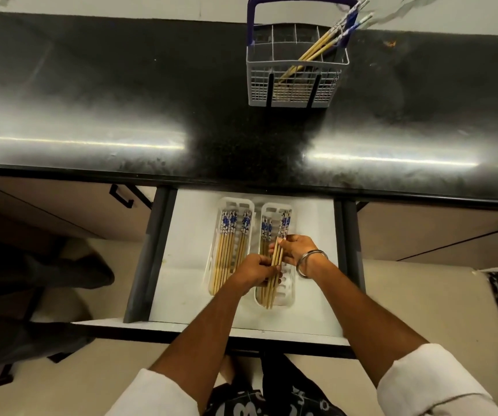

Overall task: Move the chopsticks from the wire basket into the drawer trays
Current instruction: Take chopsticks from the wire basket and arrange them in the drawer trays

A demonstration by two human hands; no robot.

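Chopsticks (274,274) are being held in a small bundle right over the right-hand tray (285,292), so that tray works as the landmark for everything else. The bundle is gripped by both hands at once: the left hand (255,270) is curled around the lower-middle of the sticks from the tray's left side, and the right hand (294,250) is pinching them nearer the patterned ends, from the tray's right side. Plain tips are pointed toward the tray's near end, and the sticks are tilted slightly across it. Whether the tips are touching the tray floor can't be told. A metal bangle (310,262) is worn on the right wrist.

A few blue-patterned chopsticks are already laid lengthwise inside that same tray, partly hidden under the hands. Just beside it to the left, a second white tray (235,205) is filled with a neat row of them, patterned ends pointed away. Both trays are set in the open drawer (187,223).

Well beyond the tray, up on the dark countertop (121,100), the wire basket (295,82) is parked, with several remaining chopsticks (325,45) leaned out of its back right corner, past the blue handle (301,0).
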